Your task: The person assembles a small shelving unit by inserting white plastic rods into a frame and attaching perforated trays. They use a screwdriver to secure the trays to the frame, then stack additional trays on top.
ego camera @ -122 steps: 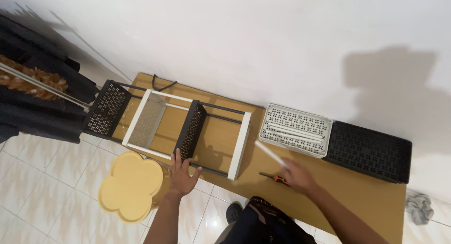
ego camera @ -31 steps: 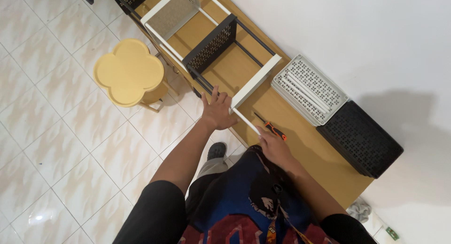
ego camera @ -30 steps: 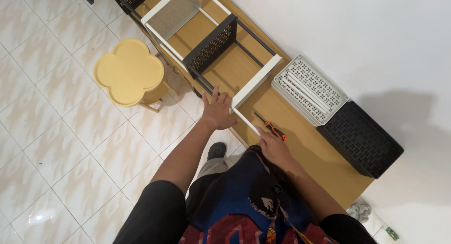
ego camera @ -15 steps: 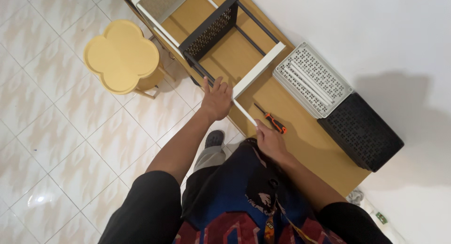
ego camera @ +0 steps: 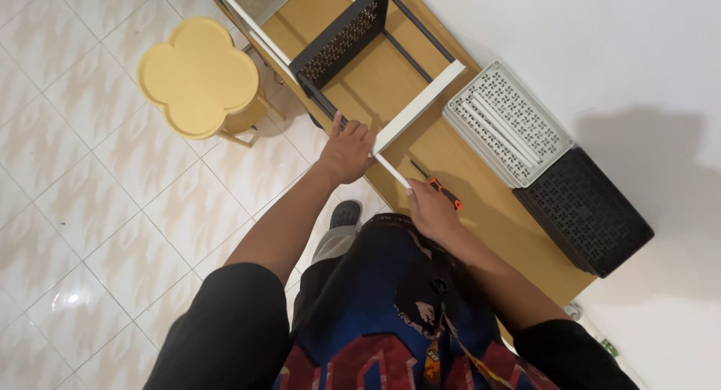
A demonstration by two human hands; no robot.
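Looking straight down over the person's chest here, and the left hand [ego camera: 347, 148] is closed over the near corner of the frame [ego camera: 342, 55], fingers curled on top of the dark rail right where it meets the white crossbar [ego camera: 419, 107]. That frame lies flat on the wooden table [ego camera: 488, 210], stretching up and away from the left hand, with a black perforated panel [ego camera: 342, 37] standing across it further out. Just beside the left hand, toward the right one, a thin white rod [ego camera: 392, 170] runs from under the fingers down to the right hand [ego camera: 429, 210]. The right hand sits at the table's near edge, wrapped around a screwdriver [ego camera: 439, 191] with an orange and black handle, its dark shaft pointing up toward the crossbar; whether the fingers also pinch the rod's end I cannot tell. The two hands are near each other but not touching. Beyond the right hand, further across the table, a light grey perforated tray [ego camera: 507, 123] lies against a black perforated tray [ego camera: 586, 210]. Off to the outer side of the left hand, down on the tiled floor [ego camera: 98, 225], stands a yellow clover-shaped stool [ego camera: 197, 78].
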